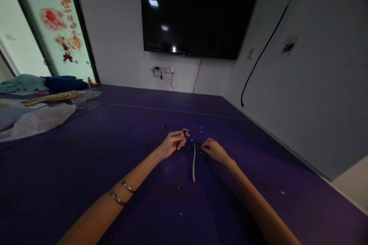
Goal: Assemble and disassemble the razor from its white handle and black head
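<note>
My left hand (174, 142) is closed around a small T-shaped tool (178, 146), which has a silvery crosspiece on top, a black neck and a pale lower handle. It is held a little above the purple surface, and its exact kind is too small to tell. My right hand (215, 151) reaches down with thumb and fingers pinched together at some small dark pieces (200, 151). What sits between those fingertips is hidden. Just left of the dark pieces, between my hands, lies a thin pale stick or tube (193, 166) pointing toward me.
Tiny white scraps (283, 192) and a small dark bit (163, 126) dot the purple floor (138, 206). Plastic sheeting (43, 122) and folded blue cloth (65, 83) lie at the left. A black cable (258, 49) hangs down the right wall, and a television (201, 15) is mounted ahead.
</note>
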Tool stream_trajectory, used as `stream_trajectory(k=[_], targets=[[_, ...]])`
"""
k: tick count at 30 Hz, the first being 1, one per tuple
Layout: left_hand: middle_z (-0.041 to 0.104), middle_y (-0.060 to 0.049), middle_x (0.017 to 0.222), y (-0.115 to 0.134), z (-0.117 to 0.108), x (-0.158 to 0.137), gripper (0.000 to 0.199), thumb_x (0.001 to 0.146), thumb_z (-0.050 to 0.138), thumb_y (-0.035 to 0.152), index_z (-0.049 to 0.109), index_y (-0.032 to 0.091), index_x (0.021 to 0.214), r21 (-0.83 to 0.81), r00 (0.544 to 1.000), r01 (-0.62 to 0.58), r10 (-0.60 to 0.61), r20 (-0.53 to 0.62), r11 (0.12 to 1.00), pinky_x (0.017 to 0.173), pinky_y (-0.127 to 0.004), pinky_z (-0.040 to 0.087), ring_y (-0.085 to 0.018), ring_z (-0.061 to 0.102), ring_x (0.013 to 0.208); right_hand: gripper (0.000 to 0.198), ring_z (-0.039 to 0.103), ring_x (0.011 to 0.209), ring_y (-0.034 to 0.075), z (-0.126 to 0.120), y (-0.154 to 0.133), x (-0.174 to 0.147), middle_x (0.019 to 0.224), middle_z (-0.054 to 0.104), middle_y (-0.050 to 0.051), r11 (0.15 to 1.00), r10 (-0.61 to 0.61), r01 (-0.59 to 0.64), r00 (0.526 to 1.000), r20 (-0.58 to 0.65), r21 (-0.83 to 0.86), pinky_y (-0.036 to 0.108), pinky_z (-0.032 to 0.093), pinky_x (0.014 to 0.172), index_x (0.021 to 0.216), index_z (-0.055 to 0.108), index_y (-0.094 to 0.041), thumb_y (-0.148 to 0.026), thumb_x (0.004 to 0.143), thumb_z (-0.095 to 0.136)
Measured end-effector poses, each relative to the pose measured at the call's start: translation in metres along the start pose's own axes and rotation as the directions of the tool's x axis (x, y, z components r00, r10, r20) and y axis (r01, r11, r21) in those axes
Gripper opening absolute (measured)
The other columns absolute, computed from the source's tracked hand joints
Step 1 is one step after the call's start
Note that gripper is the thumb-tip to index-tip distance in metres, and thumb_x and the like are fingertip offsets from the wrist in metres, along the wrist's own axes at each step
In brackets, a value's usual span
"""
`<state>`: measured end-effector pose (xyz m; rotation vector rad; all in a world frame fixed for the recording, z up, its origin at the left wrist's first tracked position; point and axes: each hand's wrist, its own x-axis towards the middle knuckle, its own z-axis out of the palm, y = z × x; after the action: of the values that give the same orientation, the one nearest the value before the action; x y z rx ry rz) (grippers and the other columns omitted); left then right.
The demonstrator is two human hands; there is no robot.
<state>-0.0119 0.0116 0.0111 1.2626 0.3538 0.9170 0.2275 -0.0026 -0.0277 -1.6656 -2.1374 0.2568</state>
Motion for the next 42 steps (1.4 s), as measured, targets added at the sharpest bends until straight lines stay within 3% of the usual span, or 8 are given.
stream_trajectory(k=[9,13,17,24,30,34,42], targets=[[0.043,0.002,0.054,-0.001,-0.001,0.001,0.024,0.074,0.061,0.034,0.061,0.011,0.084,-0.035,1.000,-0.002,0.001,-0.010,0.999,0.046,-0.021,0.023,-0.008,0.040,0.050,0.021,0.060,0.081,0.017,-0.008,-0.003,0.001,0.087,0.067,0.007,0.994,-0.036,0.044,0.996,-0.087,0.102,0.026,0.044,0.075,0.083,0.070,-0.017,-0.021,0.077,0.050],[0.043,0.002,0.054,-0.003,-0.001,0.002,0.026,0.074,0.062,0.035,0.061,0.011,0.085,-0.032,1.000,0.003,-0.004,-0.023,0.999,0.046,-0.021,0.024,-0.008,0.040,0.050,0.023,0.063,0.070,0.017,-0.013,-0.008,0.001,0.079,0.069,0.006,0.964,0.039,-0.003,0.991,-0.131,0.265,0.027,0.049,0.066,0.083,0.070,-0.014,-0.020,0.076,0.049],[0.043,0.002,0.054,-0.006,-0.002,0.003,0.025,0.074,0.062,0.033,0.062,0.011,0.085,-0.031,0.998,-0.024,0.023,-0.055,0.999,0.048,-0.021,0.026,-0.007,0.040,0.050,0.024,0.063,0.057,0.014,-0.018,-0.014,0.001,0.077,0.070,0.005,0.907,0.139,-0.087,0.986,-0.097,0.412,0.024,0.051,0.055,0.087,0.070,-0.013,-0.018,0.073,0.051],[0.048,0.001,0.057,-0.007,0.002,0.004,0.027,0.074,0.061,0.034,0.063,0.011,0.089,0.010,0.984,-0.039,0.040,-0.171,0.999,0.050,-0.021,0.028,-0.007,0.043,0.051,0.028,0.062,0.051,0.012,-0.020,-0.025,0.002,0.078,0.070,0.005,0.870,0.179,-0.128,0.982,-0.065,0.476,0.022,0.050,0.049,0.089,0.070,-0.012,-0.009,0.070,0.050],[0.054,-0.002,0.067,-0.008,0.002,0.004,0.032,0.076,0.058,0.032,0.060,0.011,0.100,0.050,0.986,-0.060,0.068,-0.153,0.997,0.053,-0.021,0.034,-0.009,0.049,0.057,0.031,0.063,0.059,0.014,-0.028,-0.037,0.005,0.075,0.068,0.004,0.846,0.203,-0.132,0.976,-0.083,0.516,0.021,0.051,0.045,0.094,0.069,-0.012,-0.008,0.070,0.050],[0.060,-0.004,0.076,-0.010,0.001,0.005,0.029,0.074,0.063,0.029,0.059,0.012,0.097,0.166,0.985,-0.084,0.107,-0.132,0.982,0.062,-0.025,0.040,-0.011,0.055,0.063,0.032,0.064,0.072,0.017,-0.036,-0.042,0.013,0.084,0.069,0.006,0.826,0.191,-0.081,0.971,-0.142,0.558,0.022,0.052,0.046,0.099,0.066,-0.014,-0.013,0.069,0.055],[0.066,-0.004,0.079,-0.022,0.001,0.006,0.029,0.067,0.069,0.025,0.052,0.016,0.089,0.263,0.996,-0.085,0.088,-0.002,0.961,0.074,-0.031,0.045,-0.015,0.063,0.073,0.036,0.065,0.069,0.018,-0.046,-0.054,0.017,0.082,0.070,0.007,0.817,0.032,0.132,0.962,-0.272,0.561,0.027,0.051,0.057,0.105,0.063,-0.015,-0.026,0.070,0.061]])
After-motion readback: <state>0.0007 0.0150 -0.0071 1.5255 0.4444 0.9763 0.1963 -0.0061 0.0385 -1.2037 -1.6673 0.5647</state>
